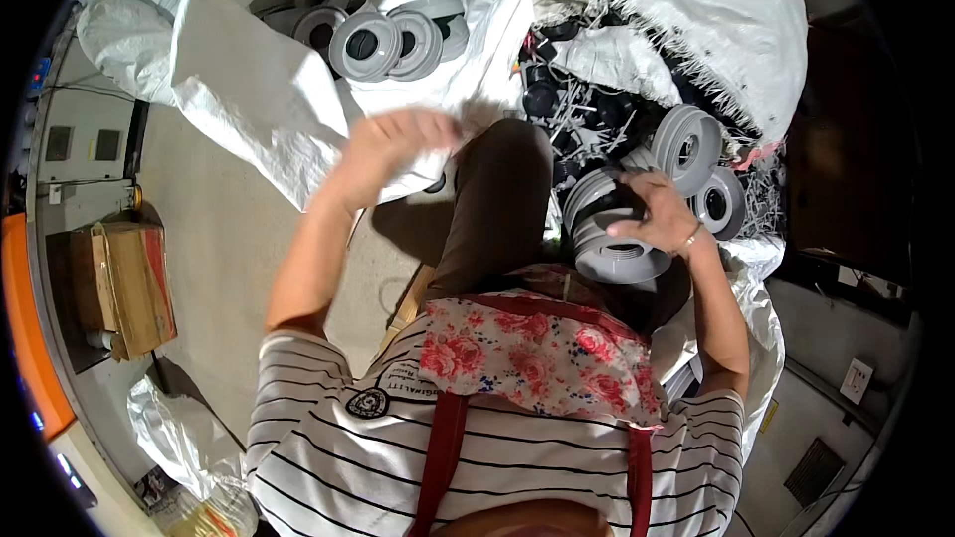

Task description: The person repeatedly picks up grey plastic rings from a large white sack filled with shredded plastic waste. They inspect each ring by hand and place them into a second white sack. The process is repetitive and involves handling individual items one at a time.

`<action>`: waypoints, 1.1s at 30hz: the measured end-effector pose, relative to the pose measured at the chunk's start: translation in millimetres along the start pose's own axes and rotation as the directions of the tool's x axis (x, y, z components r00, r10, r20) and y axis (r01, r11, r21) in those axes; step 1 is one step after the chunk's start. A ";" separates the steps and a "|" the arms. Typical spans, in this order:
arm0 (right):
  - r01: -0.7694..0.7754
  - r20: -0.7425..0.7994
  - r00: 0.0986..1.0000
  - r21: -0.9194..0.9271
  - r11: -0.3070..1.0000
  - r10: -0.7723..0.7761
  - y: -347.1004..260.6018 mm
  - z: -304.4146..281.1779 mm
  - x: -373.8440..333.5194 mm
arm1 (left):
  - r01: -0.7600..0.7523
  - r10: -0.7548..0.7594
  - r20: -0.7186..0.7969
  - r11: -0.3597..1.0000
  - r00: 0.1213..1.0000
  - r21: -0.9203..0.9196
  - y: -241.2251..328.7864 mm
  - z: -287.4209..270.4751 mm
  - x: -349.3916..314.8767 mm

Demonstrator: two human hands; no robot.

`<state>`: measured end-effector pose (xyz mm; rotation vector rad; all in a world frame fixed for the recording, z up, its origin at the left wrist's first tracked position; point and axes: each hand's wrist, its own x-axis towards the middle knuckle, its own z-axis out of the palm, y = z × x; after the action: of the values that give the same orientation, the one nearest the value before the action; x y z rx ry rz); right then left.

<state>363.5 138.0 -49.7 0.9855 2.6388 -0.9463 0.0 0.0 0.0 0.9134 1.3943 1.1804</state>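
Note:
My left hand [393,144] is raised over the edge of a white woven sack [259,89], fingers curled and blurred; whether it grips the sack cloth I cannot tell. That sack holds several grey round plastic fittings [366,45]. My right hand [662,214] rests on a stack of grey ribbed round fittings [612,239] held against my knee, fingers closed over its top edge. Behind that stack lie more grey fittings [691,144] and black plastic parts [567,99] in a second open white sack [696,10].
My leg in dark trousers [497,209] stretches between the two sacks. A flowered apron with red straps [537,353] covers my striped shirt. A cardboard box [124,283] sits at the left on the concrete floor. A crumpled plastic bag [184,438] lies lower left.

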 end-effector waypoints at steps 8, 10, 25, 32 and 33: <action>-0.012 -0.335 0.941 -0.178 0.984 -0.049 -22.4 40.3 -14.7 | 0.156 -0.133 -0.083 0.841 0.988 0.519 -341.6 -40.3 -14.2; -0.063 -0.416 0.909 -0.171 0.983 -0.014 -24.7 43.0 -18.4 | 0.165 -0.181 -0.076 0.548 0.981 0.820 -421.6 -55.4 12.9; -0.044 -0.421 0.362 0.883 0.466 0.832 13.7 40.7 -101.5 | 0.126 -0.480 0.099 0.415 0.872 0.901 -445.1 -41.7 43.8; 0.344 -0.200 0.353 0.936 0.072 0.914 25.0 44.9 -81.6 | 0.445 -0.446 0.069 0.843 0.892 -0.302 -285.9 -53.3 -39.7; 0.366 -0.177 0.392 0.930 0.023 0.903 26.1 47.4 -81.3 | 0.342 -0.332 0.105 0.823 0.937 -0.453 -260.5 -53.0 -66.3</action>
<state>439.7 80.7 -70.7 3.0282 1.0575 -2.7683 -22.9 -131.0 -239.5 0.3175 1.1199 1.1513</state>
